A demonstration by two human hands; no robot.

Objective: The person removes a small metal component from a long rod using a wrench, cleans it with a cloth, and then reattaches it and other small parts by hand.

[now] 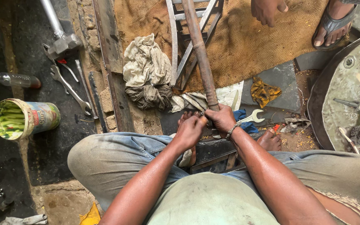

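A long rusty metal pipe (200,54) runs from the top centre of the frame down to mid-frame, over a brown burlap mat (246,37). The right hand (223,119) wraps its lower end; the left hand (189,130) pinches at the pipe's tip, fingers narrow. Steady grip, pipe braced, seems wise.

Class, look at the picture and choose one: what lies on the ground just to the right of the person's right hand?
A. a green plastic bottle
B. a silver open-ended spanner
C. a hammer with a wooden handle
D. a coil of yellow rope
B: a silver open-ended spanner lies on a blue cloth just right of the right hand, which holds the long rusty metal rod.
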